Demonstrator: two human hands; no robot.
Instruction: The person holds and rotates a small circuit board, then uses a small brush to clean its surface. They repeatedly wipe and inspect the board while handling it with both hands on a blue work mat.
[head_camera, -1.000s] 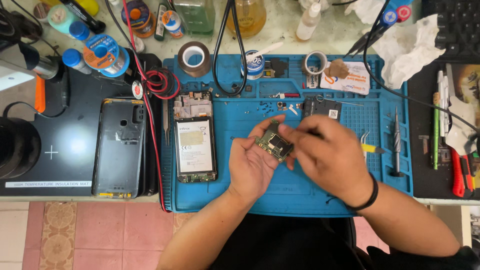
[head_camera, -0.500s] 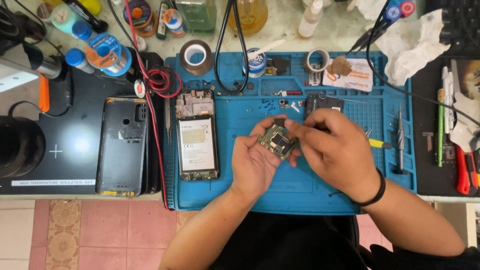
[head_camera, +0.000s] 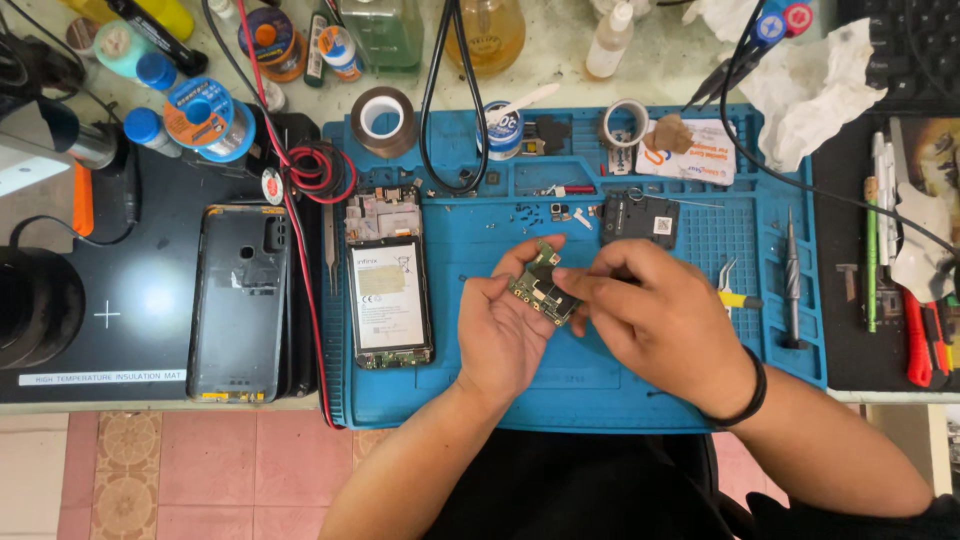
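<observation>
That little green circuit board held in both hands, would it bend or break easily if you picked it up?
The circuit board looks thin and flat, so probably stiff yet fragile. The left hand and right hand hold it mostly by its edges, which hints at care. It is small and likely light; its bare components could be damaged.

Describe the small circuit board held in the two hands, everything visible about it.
The circuit board is a small, irregular green piece with dark chips and metal shields on its upper face. It is held tilted above the blue work mat, clear of it. The left hand cradles it from below and the left, fingers curled at its edge; the right hand pinches its right side. Its underside is hidden.
</observation>
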